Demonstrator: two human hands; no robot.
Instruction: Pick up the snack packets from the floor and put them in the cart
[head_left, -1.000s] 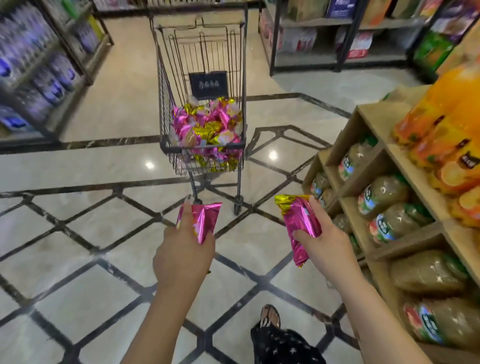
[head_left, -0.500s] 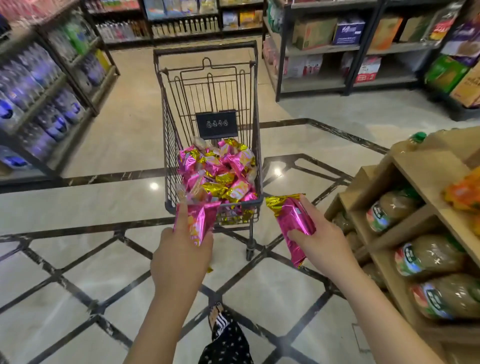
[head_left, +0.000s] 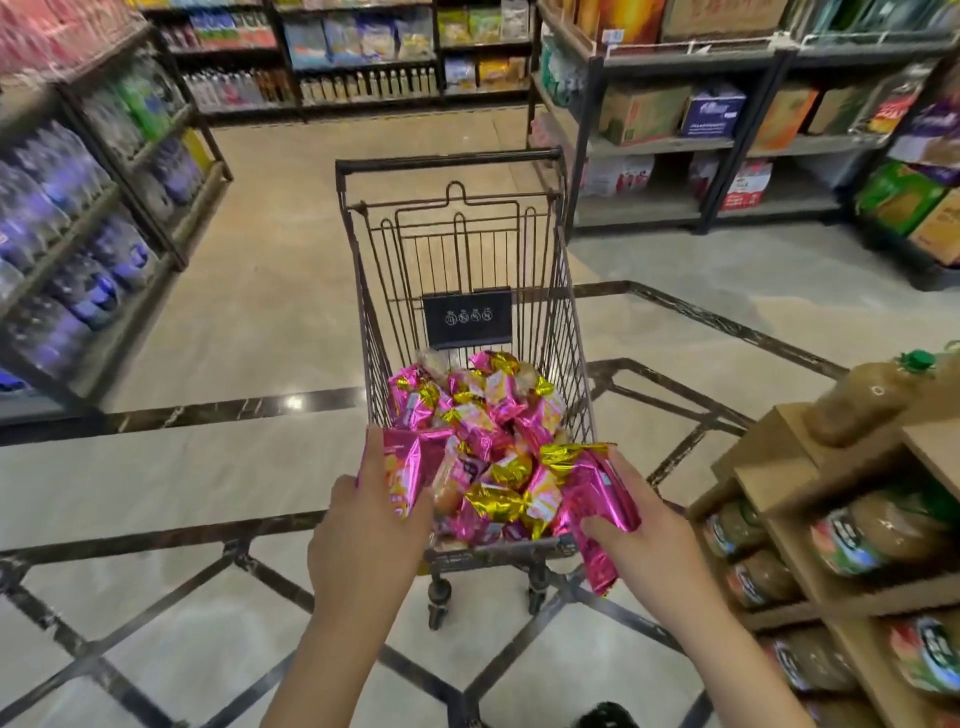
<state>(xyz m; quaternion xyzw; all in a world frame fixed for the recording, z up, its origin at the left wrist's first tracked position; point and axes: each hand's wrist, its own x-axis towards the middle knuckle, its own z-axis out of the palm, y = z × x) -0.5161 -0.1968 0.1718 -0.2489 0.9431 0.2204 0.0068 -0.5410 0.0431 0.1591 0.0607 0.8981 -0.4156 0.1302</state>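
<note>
Cart (head_left: 563, 291) holds heap of pink-gold snack packets (head_left: 483, 421).

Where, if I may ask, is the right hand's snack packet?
Head view, centre-right: the right hand holds the packet at the cart's near right corner, beside the pile.

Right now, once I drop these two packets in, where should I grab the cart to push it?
Probably the dark handle bar at the cart's far end, taken from that side. It runs level across the full width at the top, a round bar that fingers can wrap; the sides are only thin wire.
</note>
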